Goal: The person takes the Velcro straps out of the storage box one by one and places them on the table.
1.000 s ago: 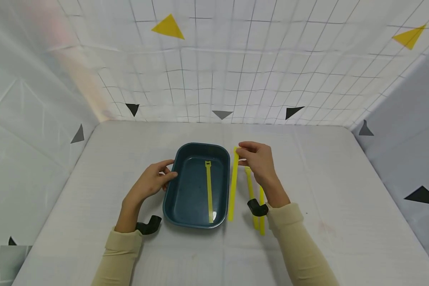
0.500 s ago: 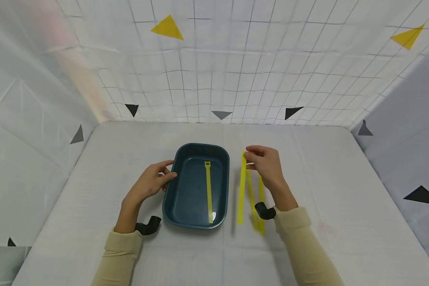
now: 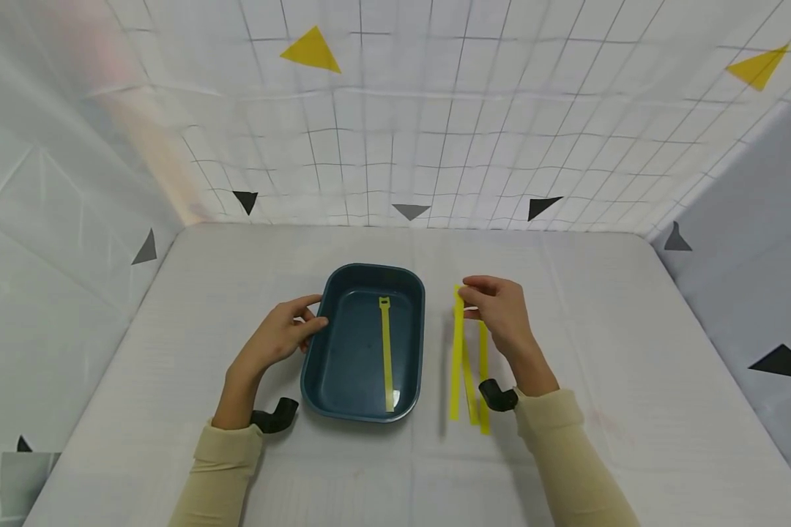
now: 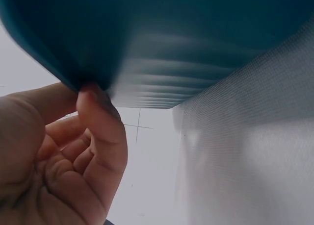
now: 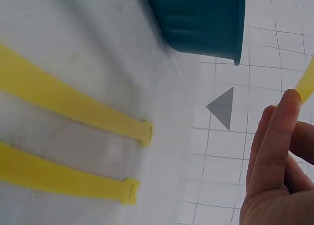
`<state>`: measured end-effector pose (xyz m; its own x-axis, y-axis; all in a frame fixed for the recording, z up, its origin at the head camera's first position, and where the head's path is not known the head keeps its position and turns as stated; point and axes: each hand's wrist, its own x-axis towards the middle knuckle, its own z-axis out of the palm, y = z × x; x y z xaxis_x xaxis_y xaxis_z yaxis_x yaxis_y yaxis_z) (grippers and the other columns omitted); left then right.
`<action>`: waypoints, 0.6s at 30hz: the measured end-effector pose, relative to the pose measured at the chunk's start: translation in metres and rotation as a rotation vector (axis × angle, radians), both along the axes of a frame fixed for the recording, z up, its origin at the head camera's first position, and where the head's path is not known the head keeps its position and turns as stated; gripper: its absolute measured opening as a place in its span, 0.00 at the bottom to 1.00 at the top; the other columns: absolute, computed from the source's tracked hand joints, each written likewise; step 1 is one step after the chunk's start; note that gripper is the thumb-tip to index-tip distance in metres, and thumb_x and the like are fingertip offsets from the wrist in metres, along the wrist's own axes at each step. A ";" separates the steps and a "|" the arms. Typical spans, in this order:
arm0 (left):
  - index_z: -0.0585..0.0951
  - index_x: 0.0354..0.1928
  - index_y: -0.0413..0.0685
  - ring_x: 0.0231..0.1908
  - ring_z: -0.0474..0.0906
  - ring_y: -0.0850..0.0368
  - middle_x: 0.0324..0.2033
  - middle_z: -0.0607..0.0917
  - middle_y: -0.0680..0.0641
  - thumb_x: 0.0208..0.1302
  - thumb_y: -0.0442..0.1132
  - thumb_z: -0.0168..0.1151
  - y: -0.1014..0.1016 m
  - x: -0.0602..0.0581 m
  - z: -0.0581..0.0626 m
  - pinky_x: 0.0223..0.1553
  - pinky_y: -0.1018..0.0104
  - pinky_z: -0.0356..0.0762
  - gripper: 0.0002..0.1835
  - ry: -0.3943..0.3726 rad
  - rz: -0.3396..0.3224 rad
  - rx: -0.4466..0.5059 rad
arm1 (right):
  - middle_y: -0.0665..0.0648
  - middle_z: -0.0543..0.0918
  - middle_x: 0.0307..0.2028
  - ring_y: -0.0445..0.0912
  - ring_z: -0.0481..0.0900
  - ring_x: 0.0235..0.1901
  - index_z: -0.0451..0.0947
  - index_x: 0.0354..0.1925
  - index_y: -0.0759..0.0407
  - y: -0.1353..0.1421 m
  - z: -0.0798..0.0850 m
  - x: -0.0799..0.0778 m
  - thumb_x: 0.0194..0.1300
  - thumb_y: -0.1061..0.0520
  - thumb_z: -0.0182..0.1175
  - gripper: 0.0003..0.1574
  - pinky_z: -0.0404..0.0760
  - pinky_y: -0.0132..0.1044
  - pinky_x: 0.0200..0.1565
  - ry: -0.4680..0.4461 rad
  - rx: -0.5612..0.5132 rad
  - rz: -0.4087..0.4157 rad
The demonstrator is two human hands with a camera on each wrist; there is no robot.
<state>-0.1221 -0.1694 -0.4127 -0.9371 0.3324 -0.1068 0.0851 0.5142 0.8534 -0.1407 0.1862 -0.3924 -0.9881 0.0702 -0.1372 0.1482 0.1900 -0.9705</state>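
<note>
Left hand pinches a teal tray by the left rim; beyond its right edge, the right hand pinches a yellow strap, best held clear of two slotted straps.

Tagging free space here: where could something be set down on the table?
Bare table lies right of the right sleeve and between the dark teal tray and the gridded back wall. Crowded: right of the tray, where the right hand pinches one yellow cable strap beside two lying straps.

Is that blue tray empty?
No, it's not empty: the head view shows one yellow strap lying inside the tray.
</note>
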 end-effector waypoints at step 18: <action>0.64 0.71 0.32 0.20 0.76 0.52 0.32 0.79 0.41 0.73 0.39 0.59 0.000 -0.001 -0.002 0.24 0.60 0.74 0.30 0.000 0.001 0.011 | 0.67 0.81 0.47 0.44 0.81 0.32 0.76 0.56 0.75 0.017 -0.013 0.006 0.68 0.61 0.63 0.23 0.83 0.31 0.36 -0.031 0.007 -0.019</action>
<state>-0.1228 -0.1697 -0.4142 -0.9374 0.3327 -0.1033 0.0846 0.5051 0.8589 -0.1346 0.2029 -0.4059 -0.9818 0.0902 -0.1673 0.1821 0.1936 -0.9640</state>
